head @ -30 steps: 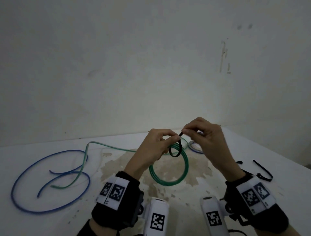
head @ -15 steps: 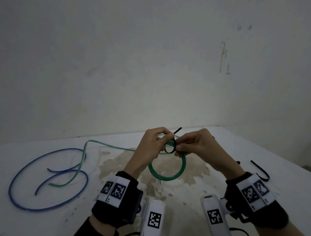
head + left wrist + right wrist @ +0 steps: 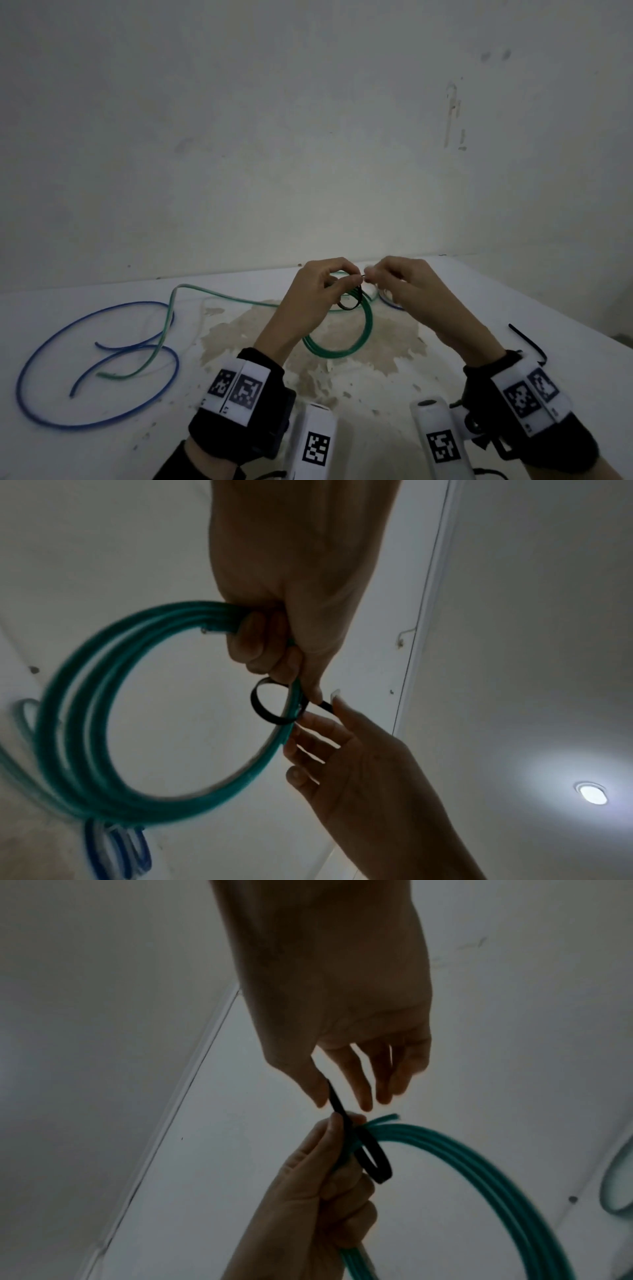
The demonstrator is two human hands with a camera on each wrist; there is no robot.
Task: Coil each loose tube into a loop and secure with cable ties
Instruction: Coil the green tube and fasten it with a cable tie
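Observation:
A green tube, wound into a coil (image 3: 367,329) of several turns, hangs above the table. My left hand (image 3: 354,278) grips the top of the coil (image 3: 85,723) in curled fingers. A black cable tie (image 3: 349,306) sits as a loose loop round the bundled turns, just below that grip. In the right wrist view the tie (image 3: 373,1158) loop stands wide of the tube. My right hand (image 3: 369,276) pinches the tie's tail between thumb and forefinger, close beside the left fingertips. Its other fingers (image 3: 394,1080) are spread and hold nothing.
A loose blue tube (image 3: 102,342) curls over the left of the white table (image 3: 445,377), crossed by a loose green-and-clear tube (image 3: 164,329). A small blue coil (image 3: 387,302) lies behind my right hand. Spare black cable ties (image 3: 527,342) lie right, near the edge.
My right hand brought the tie's tail down to the left fingertips, then shifted its pinch to the tail's end. Both hands moved slightly away from me with the coil.

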